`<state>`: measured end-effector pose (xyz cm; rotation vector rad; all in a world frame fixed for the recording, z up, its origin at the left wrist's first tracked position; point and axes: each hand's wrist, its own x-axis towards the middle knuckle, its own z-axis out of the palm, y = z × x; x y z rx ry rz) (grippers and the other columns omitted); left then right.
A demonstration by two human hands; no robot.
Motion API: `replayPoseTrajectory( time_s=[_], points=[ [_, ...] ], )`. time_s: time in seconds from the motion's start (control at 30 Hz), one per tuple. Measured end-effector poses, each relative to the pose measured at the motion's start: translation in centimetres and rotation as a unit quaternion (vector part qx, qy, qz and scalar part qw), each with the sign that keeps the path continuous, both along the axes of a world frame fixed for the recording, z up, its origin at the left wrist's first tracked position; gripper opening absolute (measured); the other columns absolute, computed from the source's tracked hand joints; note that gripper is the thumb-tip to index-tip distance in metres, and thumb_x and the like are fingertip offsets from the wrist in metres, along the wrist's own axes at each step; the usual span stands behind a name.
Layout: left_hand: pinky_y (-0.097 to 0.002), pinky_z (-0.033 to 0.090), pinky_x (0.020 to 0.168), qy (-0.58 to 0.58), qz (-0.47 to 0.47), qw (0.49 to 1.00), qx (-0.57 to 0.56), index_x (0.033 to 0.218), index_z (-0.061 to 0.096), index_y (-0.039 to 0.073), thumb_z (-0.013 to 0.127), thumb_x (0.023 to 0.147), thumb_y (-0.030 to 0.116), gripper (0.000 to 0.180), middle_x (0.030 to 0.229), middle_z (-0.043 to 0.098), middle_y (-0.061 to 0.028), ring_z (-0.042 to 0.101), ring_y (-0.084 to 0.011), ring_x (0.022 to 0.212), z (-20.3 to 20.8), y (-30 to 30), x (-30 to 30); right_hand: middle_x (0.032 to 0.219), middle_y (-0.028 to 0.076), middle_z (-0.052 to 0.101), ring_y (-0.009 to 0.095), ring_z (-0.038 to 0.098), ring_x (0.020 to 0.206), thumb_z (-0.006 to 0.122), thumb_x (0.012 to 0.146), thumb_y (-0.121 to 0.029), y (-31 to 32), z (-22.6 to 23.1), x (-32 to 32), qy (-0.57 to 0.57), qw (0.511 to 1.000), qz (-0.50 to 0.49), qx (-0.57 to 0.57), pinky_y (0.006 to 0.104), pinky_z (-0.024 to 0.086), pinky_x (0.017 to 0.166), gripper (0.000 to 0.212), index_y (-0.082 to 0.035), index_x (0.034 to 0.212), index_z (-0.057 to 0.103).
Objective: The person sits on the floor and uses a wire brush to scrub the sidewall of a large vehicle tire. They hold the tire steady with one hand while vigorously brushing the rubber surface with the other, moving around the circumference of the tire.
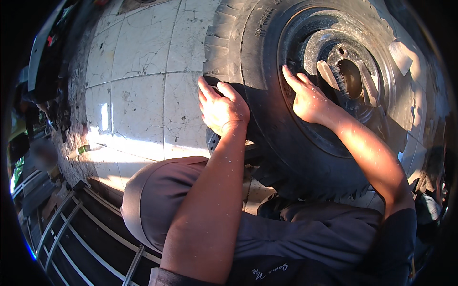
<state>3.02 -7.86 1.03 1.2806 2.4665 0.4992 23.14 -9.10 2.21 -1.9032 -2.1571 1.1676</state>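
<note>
A big black tyre (260, 114) on a dusty dark wheel rim (296, 45) lies in front of me. My left hand (223, 108) is at the tyre's left, treaded edge, its fingers stretched out and nothing seen in them. Over the inner sidewall, beside the rim's edge, is my right hand (310, 99). Its index finger points outward and the others are partly bent and overlapped; no held thing shows. Inside the rim, by the centre hole, rests a brush (339, 81) with dark bristles, between two pale wooden pieces (367, 83).
Pale cracked floor tiles (140, 52) spread left of the tyre, with a strip of sunlight. A pale block-like piece (400, 57) sits at the tyre's far right. A metal-barred rack (90, 243) stands at lower left. A small green-banded object (83, 149) lies near the tiles' edge.
</note>
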Motion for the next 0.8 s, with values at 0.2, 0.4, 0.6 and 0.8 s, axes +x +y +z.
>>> replayPoseTrajectory(
  time_s=[0.2, 0.4, 0.6, 0.8],
  points=[
    [-0.0472, 0.041, 0.104, -0.007, 0.007, 1.0, -0.008, 0.149, 0.035, 0.014, 0.044, 0.097, 0.041, 0.059, 0.139, 0.051, -0.0158, 0.051, -0.0353, 0.125, 0.3, 0.0, 0.0, 0.137, 0.031, 0.049, 0.044, 0.043, 0.131, 0.046, 0.084, 0.002, 0.2, 1.0, 0.3, -0.01, 0.999, 0.0, 0.034, 0.0449, 0.044, 0.103, 0.067, -0.007, 0.15, 0.036],
    [-0.0474, 0.041, 0.103, -0.008, 0.008, 1.0, -0.014, 0.149, 0.035, 0.016, 0.043, 0.097, 0.041, 0.059, 0.138, 0.052, -0.0155, 0.052, -0.0354, 0.124, 0.5, 0.0, 0.1, 0.129, 0.028, 0.056, 0.038, 0.057, 0.109, 0.048, 0.081, 0.003, -1.7, 0.9, 1.4, 0.026, 0.996, 0.043, 0.07, 0.04, 0.048, 0.095, 0.058, -0.003, 0.138, 0.053],
    [-0.0486, 0.042, 0.1, 0.004, 0.005, 1.0, -0.011, 0.146, 0.035, 0.012, 0.042, 0.096, 0.039, 0.057, 0.137, 0.053, -0.016, 0.053, -0.034, 0.122, 0.6, 0.0, 0.2, 0.122, 0.023, 0.061, 0.036, 0.059, 0.106, 0.053, 0.086, -0.004, -2.6, 2.5, 3.1, 0.014, 0.996, 0.017, 0.092, 0.0389, 0.046, 0.099, 0.039, -0.004, 0.123, 0.064],
    [-0.0481, 0.042, 0.101, 0.008, 0.0, 1.0, -0.01, 0.147, 0.035, 0.011, 0.041, 0.097, 0.039, 0.058, 0.141, 0.05, -0.0156, 0.053, -0.0334, 0.124, 0.6, -0.2, -0.1, 0.109, 0.02, 0.055, 0.041, 0.06, 0.105, 0.067, 0.086, -0.013, -7.0, 5.2, 6.5, -0.146, 0.974, -0.052, 0.166, 0.0491, 0.05, 0.09, 0.046, -0.01, 0.128, 0.049]
  ],
)
